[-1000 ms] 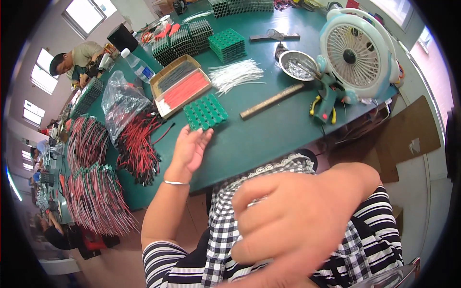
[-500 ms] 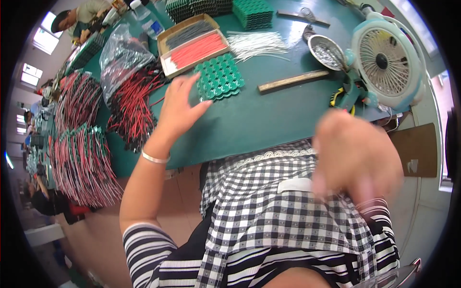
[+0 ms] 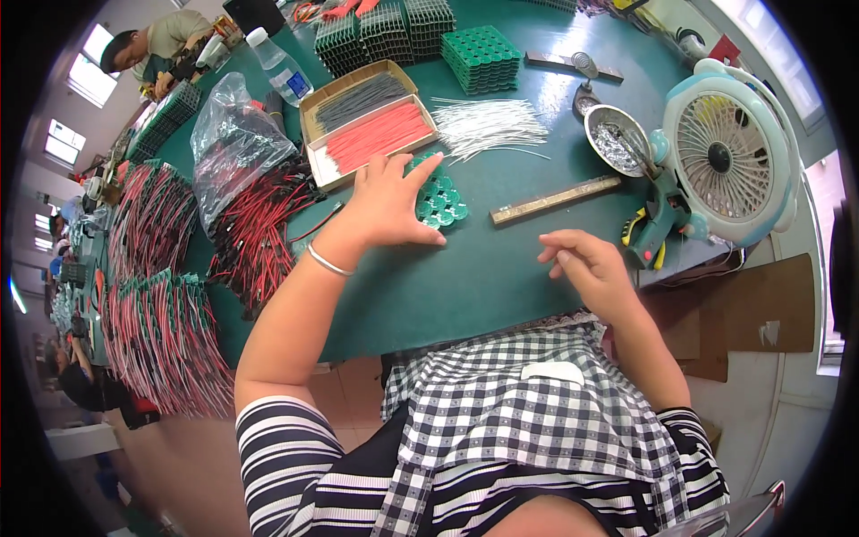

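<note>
My left hand is spread over a green panel of round circuit boards, hiding its left part; whether the fingers touch it I cannot tell. Just beyond lies a cardboard box holding red wires and black wires. My right hand hovers above the table's front part, fingers loosely curled and apart, with nothing visible in it. Farther off, a wooden bar rests on the table. A bundle of white wires is spread beside the box.
Bundles of red and black wires lie left, under a clear plastic bag. At right stand a fan, a metal bowl and yellow-black pliers. Stacked green panels and a bottle stand behind. Another person sits far left.
My right hand has moved from close to my body forward over the table. My left hand has come over the green panel. The whole view has shifted slightly.
</note>
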`<state>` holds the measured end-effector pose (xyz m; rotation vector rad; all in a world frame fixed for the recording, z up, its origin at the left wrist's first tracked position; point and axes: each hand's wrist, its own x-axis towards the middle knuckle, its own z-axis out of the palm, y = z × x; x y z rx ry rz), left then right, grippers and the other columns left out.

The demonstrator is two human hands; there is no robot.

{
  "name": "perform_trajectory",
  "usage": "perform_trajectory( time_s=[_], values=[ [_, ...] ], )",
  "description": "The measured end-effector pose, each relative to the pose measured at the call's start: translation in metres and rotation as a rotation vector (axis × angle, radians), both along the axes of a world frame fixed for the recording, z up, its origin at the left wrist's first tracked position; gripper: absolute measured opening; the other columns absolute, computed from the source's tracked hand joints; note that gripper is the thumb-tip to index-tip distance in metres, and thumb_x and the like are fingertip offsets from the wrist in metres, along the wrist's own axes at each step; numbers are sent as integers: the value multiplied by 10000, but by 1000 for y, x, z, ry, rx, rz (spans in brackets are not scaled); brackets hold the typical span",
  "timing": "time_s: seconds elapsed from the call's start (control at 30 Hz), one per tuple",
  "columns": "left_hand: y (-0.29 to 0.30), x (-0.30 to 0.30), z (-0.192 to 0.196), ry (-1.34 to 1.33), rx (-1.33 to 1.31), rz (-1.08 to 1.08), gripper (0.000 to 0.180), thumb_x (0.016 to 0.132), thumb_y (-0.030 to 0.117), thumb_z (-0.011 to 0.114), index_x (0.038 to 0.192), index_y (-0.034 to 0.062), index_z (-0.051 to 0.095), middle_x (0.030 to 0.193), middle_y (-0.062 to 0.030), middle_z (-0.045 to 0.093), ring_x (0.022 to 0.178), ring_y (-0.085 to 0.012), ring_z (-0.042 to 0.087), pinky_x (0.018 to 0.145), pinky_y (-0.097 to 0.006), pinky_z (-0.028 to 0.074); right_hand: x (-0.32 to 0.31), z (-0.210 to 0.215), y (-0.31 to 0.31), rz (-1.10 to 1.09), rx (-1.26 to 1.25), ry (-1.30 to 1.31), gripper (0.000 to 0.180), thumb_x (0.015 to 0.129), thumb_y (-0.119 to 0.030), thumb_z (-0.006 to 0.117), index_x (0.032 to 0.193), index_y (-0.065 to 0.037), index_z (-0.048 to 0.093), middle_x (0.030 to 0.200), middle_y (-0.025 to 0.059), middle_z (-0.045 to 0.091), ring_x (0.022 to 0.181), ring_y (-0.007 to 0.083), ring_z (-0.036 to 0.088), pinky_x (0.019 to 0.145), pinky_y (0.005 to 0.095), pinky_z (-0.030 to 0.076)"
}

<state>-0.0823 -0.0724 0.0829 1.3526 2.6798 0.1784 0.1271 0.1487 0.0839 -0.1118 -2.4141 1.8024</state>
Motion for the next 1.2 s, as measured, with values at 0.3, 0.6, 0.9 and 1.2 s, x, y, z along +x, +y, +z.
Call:
perform_trajectory(
  time_s=[0.3,0.6,0.9,1.2],
  values=[
    [-38,79,28,-117,200,-240,921,520,442,826,1338,188,488,1370,-208,357,1231,-385,373,1009,-500,266,-30,-25,2,-44,439,168,238,823,-5,555,1044,-37,638,876,94,653,847,263,617,773,340,482],
    [-40,115,-2,-103,113,-110,915,573,569,771,1356,211,463,1495,-203,198,1380,-422,143,1093,-578,113,-39,-28,-23,197,807,239,415,764,-168,667,1166,-110,583,1222,43,555,1126,248,492,986,423,337],
    [-59,88,-13,-160,89,-46,1072,584,601,744,1423,79,329,1502,-240,163,1372,-430,201,1102,-549,176,-34,-16,-32,333,964,169,680,632,-396,750,1248,-182,557,1351,-9,482,1249,227,411,1092,501,130],
    [-23,133,-17,-61,81,209,1020,709,639,629,1418,-8,283,1480,-294,168,1370,-466,162,1092,-566,167,-62,-6,1,433,1003,273,536,653,-287,747,1165,-216,607,1293,-13,515,1282,233,397,1099,558,164]
  ],
)
